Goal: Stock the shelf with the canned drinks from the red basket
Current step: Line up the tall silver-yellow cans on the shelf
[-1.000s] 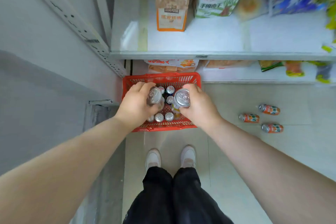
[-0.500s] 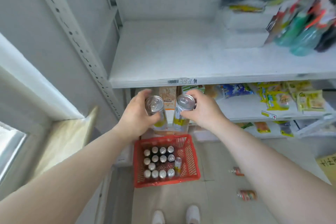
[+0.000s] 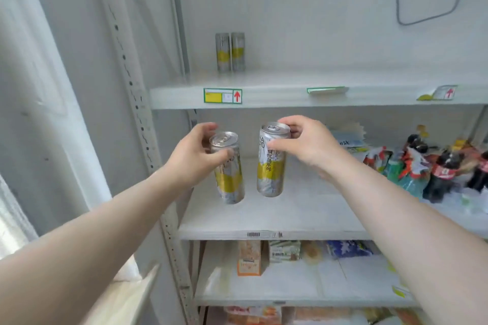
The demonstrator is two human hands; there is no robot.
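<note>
The left hand (image 3: 194,155) has its grip wrapped round the upper part of the left can (image 3: 230,177), a slim silver-and-yellow drink can, with the thumb across the front just under the rim; this can hangs tilted, its base leaning toward the right. The right hand (image 3: 303,148) grasps the right can (image 3: 271,166), of the same kind, near its top, fingers behind the rim and thumb on the front, and that one is close to upright. Both are in the air, side by side but apart, in front of the gap between the upper shelf (image 3: 290,99) and the middle shelf (image 3: 303,219), touching neither. Two matching cans (image 3: 230,52) stand together at the back left of the upper shelf, above a yellow price tag (image 3: 222,96), so that is likely where these belong (the red basket is out of view). The risks come from the holds and the cans' shape. Each is held high and by few fingers, so a smooth wall could slip on the lift. A base could catch the upper shelf's front lip if not raised enough. Tall, narrow cans tip easily: setting the tilted one down on its edge, or nudging the standing pair, could topple them. The bottles (image 3: 438,174) on the middle shelf stand well to the right and seem unlikely to be hit.
</note>
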